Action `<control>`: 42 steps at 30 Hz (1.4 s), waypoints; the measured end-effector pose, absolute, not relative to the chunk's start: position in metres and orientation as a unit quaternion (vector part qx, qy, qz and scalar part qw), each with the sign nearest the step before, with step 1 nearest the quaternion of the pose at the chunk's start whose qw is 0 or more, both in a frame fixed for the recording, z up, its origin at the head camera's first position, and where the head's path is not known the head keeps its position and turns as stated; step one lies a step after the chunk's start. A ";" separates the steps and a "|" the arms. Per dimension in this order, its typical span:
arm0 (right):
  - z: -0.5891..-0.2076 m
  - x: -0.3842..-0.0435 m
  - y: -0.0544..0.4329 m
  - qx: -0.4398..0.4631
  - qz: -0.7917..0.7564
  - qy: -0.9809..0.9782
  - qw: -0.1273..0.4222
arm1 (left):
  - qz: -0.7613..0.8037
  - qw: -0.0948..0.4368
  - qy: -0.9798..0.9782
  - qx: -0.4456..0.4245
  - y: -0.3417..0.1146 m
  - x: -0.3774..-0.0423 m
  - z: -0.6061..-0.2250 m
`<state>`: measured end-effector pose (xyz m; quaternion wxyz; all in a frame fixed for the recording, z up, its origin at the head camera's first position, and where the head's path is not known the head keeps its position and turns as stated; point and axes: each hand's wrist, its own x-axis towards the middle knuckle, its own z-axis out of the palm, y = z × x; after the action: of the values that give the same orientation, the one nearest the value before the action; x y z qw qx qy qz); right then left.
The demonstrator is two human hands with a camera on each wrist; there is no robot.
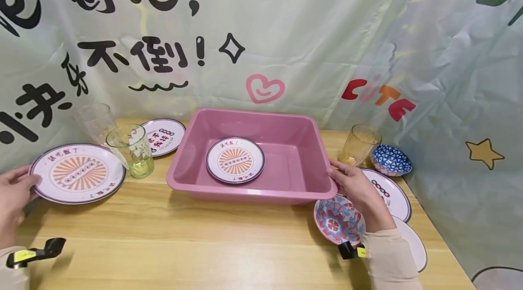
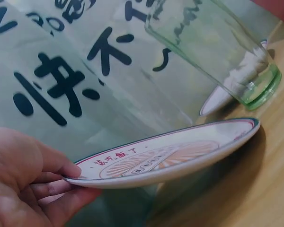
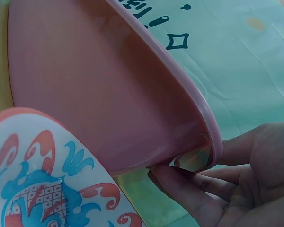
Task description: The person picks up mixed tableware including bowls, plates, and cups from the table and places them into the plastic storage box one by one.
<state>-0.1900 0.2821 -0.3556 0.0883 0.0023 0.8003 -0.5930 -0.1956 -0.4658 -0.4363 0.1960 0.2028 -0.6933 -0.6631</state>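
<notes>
So the left hand [image 1: 15,190] has the big white plate [image 1: 79,173] pinched by its left edge, thumb on top and fingers underneath, over on the left side of the wooden table [image 1: 196,244]. The right hand [image 1: 357,185] is gripping the pink basin [image 1: 288,169] by its right rim, close to the near right corner. Basin's pretty much mid-table, with a small round plate [image 1: 235,159] in its left half. Just right of the big plate there's a green glass [image 1: 130,150], with a clear glass [image 1: 95,120] farther back and a lettered plate [image 1: 165,135] on the far side. Over on the right, a red-and-blue bowl [image 1: 337,219] is by the basin's near corner, then an amber glass [image 1: 359,145] and a blue patterned bowl [image 1: 391,159] farther off, plus two more plates partly behind the right arm.
</notes>
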 end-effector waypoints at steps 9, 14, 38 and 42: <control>-0.352 -0.190 0.282 0.009 -0.571 0.817 0.081 | -0.598 0.246 -0.728 0.228 -0.485 -0.212 -0.437; -0.351 -0.189 0.282 0.013 -0.562 0.823 0.079 | -0.596 0.261 -0.731 0.207 -0.488 -0.212 -0.432; -0.354 -0.189 0.284 0.009 -0.560 0.825 0.074 | -0.430 0.299 -0.838 0.154 -0.486 -0.223 -0.396; -0.354 -0.188 0.284 0.005 -0.564 0.823 0.073 | -0.417 0.316 -0.837 0.160 -0.491 -0.229 -0.395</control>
<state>-0.1885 0.2836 -0.3542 0.0732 0.0054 0.8228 -0.5635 -0.2288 -0.4912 -0.3951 0.3159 0.1601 -0.8369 -0.4174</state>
